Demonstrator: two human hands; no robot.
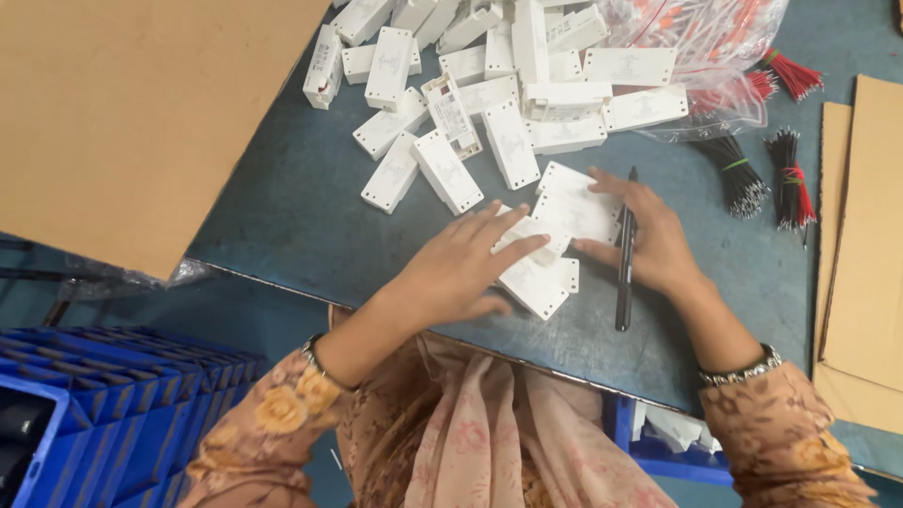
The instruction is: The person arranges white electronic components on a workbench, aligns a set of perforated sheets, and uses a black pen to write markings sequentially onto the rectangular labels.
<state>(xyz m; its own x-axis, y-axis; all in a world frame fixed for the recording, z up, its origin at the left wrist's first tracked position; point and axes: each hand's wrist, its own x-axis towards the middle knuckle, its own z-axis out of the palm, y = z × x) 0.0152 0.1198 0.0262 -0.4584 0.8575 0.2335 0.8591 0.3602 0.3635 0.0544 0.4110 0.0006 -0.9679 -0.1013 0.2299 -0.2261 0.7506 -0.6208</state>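
My left hand [461, 268] lies flat on a row of white rectangular plastic cases [538, 282] at the near edge of the blue-grey table [282, 207], fingers spread over them. My right hand [649, 240] holds a black pen [625, 282] upright between its fingers, and its fingertips press on another white case [574, 202] in the same group. A large heap of the same white cases [489, 85] lies further back on the table.
Bundles of red wires [790, 75] and black wires [738, 174] lie at the back right beside a clear plastic bag [715, 38]. Cardboard sheets sit at the left [122, 113] and right [861, 245]. Blue plastic crates [103, 414] stand below left.
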